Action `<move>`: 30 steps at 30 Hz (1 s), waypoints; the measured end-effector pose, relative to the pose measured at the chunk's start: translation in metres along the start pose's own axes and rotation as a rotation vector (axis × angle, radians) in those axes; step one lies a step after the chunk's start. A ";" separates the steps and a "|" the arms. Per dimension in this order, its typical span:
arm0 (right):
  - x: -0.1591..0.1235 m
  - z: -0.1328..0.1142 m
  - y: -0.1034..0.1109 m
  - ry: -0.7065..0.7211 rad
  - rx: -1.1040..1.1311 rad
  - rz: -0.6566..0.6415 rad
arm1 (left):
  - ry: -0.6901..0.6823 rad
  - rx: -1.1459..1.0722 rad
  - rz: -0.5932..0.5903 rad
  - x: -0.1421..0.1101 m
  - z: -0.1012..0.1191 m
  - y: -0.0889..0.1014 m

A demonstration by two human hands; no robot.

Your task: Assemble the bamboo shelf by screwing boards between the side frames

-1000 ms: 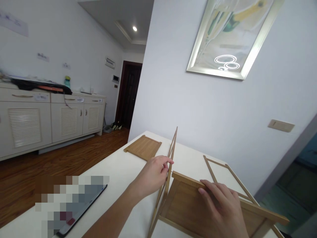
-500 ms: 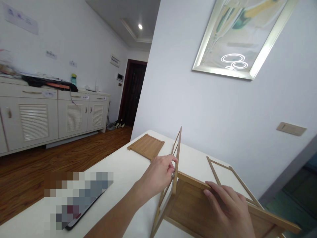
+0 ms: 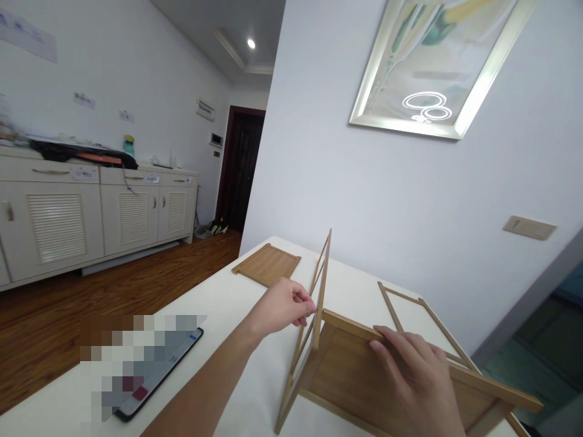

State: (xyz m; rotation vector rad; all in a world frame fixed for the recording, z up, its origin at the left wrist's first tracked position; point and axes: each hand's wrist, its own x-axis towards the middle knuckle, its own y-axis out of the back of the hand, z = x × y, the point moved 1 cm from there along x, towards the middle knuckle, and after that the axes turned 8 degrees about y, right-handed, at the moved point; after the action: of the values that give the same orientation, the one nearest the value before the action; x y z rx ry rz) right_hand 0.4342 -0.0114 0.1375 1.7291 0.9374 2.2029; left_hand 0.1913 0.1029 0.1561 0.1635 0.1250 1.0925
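Observation:
My left hand (image 3: 291, 306) is closed in a pinch at the outer side of an upright wooden side frame (image 3: 322, 285). Its fingertips meet the frame near the joint; anything small between them is hidden. A wooden panel with raised rails (image 3: 346, 364) joins that frame on the right and stands on edge. My right hand (image 3: 416, 376) grips the panel's top rail, thumb on the near side and fingers over the top. Behind it, an open wooden frame (image 3: 421, 298) lies flat on the table. Another slatted wooden panel (image 3: 268, 264) lies at the far left.
Everything rests on a white table (image 3: 237, 370) against the wall. A flat dark-edged device (image 3: 177, 358), partly pixelated, lies at the left. White cabinets (image 3: 98, 212) stand across the wooden floor, and a framed picture (image 3: 364, 109) hangs above.
My left hand has dropped a little and drawn back from the frame's edge, its fingers now pinched at the outer side. My right hand keeps its grip. The view has shifted slightly.

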 end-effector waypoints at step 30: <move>-0.001 -0.001 0.002 -0.009 -0.013 0.008 | -0.111 -0.099 -0.033 0.002 0.000 -0.004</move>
State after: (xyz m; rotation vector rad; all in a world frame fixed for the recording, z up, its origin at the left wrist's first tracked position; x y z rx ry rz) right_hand 0.4340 -0.0138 0.1380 1.7394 0.9138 2.1992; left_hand 0.1961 0.1027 0.1554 0.1325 -0.0257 1.0519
